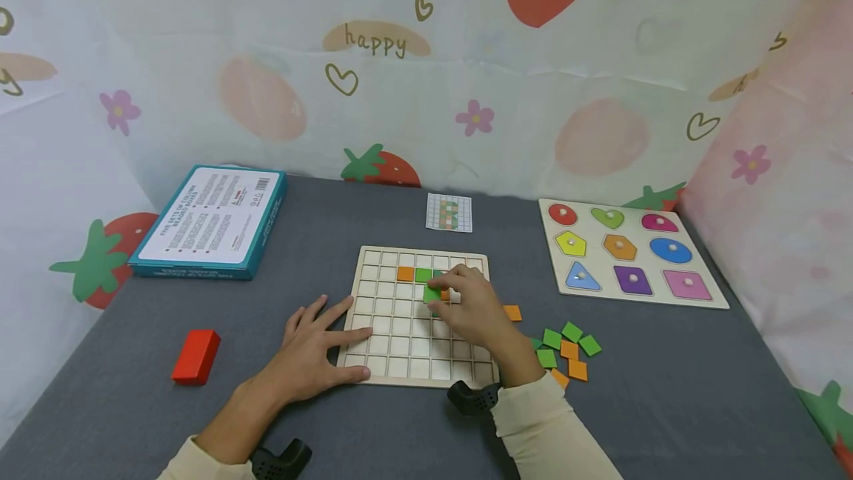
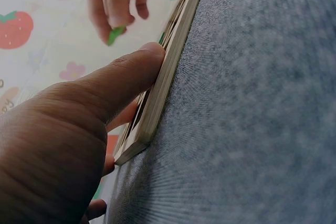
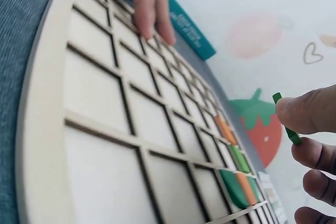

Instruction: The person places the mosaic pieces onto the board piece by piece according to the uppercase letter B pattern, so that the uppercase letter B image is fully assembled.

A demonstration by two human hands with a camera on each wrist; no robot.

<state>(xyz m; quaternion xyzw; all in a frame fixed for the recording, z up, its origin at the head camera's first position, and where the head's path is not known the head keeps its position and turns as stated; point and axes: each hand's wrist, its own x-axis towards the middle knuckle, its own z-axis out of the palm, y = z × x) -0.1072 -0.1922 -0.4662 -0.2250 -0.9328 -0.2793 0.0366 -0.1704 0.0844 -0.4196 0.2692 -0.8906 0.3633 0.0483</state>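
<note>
A light wooden grid board (image 1: 393, 324) lies on the grey table. My left hand (image 1: 309, 354) rests at its left edge, fingers spread and fairly straight, thumb on the near corner. Above the grid, my right hand (image 1: 473, 310) pinches a green square tile (image 3: 287, 121) between thumb and fingertip. An orange tile (image 1: 405, 273) and a green tile (image 1: 423, 275) sit side by side in an upper row of cells. More green and orange tiles lie beside them, as the right wrist view shows, partly hidden by my right hand in the head view.
Several loose green and orange tiles (image 1: 577, 370) lie right of the board. Behind it is a small pattern card (image 1: 449, 212). A shape puzzle board (image 1: 633, 254) lies at the right; a teal box (image 1: 209, 221) and a red block (image 1: 195, 357) are at the left.
</note>
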